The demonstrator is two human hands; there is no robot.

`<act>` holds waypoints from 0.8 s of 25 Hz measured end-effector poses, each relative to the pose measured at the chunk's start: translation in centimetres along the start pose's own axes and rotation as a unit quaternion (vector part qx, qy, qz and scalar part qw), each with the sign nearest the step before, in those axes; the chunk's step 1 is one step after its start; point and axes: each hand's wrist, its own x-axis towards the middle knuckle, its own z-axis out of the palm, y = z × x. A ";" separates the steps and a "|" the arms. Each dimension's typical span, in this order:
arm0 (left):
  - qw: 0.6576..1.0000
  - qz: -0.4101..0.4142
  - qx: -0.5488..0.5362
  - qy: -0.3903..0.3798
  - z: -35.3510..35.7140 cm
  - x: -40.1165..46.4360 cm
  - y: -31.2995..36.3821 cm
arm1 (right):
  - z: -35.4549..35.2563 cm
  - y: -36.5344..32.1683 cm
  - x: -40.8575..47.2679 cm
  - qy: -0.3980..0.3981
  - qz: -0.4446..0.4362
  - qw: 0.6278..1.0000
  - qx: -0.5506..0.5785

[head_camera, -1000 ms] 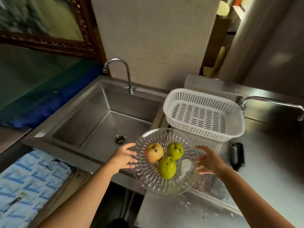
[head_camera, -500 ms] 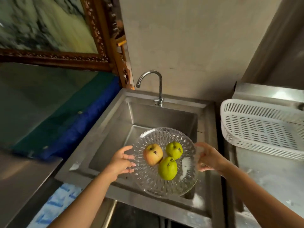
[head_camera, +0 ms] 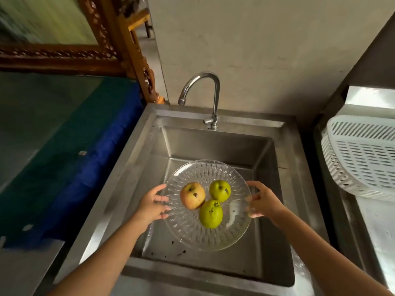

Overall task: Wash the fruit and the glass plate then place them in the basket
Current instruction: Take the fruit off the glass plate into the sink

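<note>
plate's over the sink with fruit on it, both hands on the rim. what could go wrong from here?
1. Three loose fruits, a reddish one and two green, sit unrestrained on the glass plate; a tilt could roll them into the sink.
2. The left hand and right hand grip only the rim edges; wet glass may slip.
3. The faucet spout sits left of the plate, which likely needs shifting.

Clear cut-glass plate (head_camera: 208, 231) carries 3 fruits, 1 reddish-yellow (head_camera: 192, 195), 2 green (head_camera: 220, 190) (head_camera: 210, 213); white slotted basket (head_camera: 361, 159) at right.

Steel counter (head_camera: 378, 227) beside sink (head_camera: 213, 146), white basket (head_camera: 363, 159) on it.
</note>
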 end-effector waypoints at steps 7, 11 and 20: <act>0.999 -0.034 0.006 0.015 3.4 15.2 -6.7 | 4.0 6.4 14.4 0.029 0.029 0.999 0.004; 0.998 -0.053 0.017 0.018 6.0 22.7 -13.4 | 7.4 12.9 20.9 0.053 0.053 0.997 0.011; 0.997 -0.067 0.040 -0.005 7.2 29.7 -21.0 | 12.4 22.1 27.4 0.078 0.034 0.996 0.040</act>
